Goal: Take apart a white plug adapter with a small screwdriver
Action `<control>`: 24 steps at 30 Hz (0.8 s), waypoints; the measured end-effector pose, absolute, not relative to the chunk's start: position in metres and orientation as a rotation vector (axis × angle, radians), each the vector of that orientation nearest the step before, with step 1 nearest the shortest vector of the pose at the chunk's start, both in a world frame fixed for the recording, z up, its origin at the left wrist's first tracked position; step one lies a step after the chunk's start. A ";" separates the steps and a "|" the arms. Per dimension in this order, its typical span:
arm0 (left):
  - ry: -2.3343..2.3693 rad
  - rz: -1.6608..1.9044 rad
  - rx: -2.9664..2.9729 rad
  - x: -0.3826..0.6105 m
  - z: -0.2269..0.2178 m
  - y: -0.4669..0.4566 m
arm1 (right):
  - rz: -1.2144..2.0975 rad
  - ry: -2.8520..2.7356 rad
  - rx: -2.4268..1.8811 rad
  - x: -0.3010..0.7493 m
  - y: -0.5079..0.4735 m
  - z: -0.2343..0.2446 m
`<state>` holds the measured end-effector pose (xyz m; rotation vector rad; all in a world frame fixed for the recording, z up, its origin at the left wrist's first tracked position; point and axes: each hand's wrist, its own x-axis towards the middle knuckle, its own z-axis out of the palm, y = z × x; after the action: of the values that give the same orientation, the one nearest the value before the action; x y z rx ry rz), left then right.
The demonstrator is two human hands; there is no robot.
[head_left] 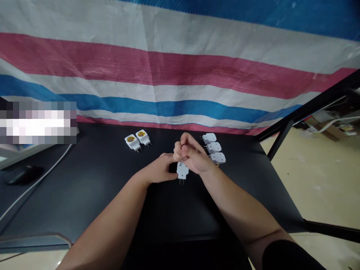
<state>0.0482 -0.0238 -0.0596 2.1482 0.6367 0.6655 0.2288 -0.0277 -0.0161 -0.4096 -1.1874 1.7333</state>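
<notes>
My left hand (pixel 159 168) and my right hand (pixel 194 155) meet at the middle of the black table (pixel 92 195). Their fingers are closed around the top of a white two-pin plug housing (pixel 182 171), whose metal pins point towards me. Its upper part is hidden by my fingers. Beyond my left hand lie two white socket adapters with brass-coloured centres (pixel 137 139). Just past my right hand, several white plug housings (pixel 213 147) sit in a short row, pins pointing left.
A computer mouse (pixel 24 174) and a white cable (pixel 36 191) lie at the table's left side, next to a pixelated patch (pixel 38 122). A striped tarpaulin (pixel 168 67) hangs behind the far edge. A black metal table frame (pixel 306 116) and the tiled floor (pixel 323 176) show on the right.
</notes>
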 end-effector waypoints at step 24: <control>0.631 0.703 2.113 0.049 -0.060 -0.024 | 1.630 -1.191 -0.605 0.222 -0.033 -0.012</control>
<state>0.0486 -0.0242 -0.0602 2.1131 0.6312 0.7035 0.2220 -0.0334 -0.0117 -0.6052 -1.1907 1.6297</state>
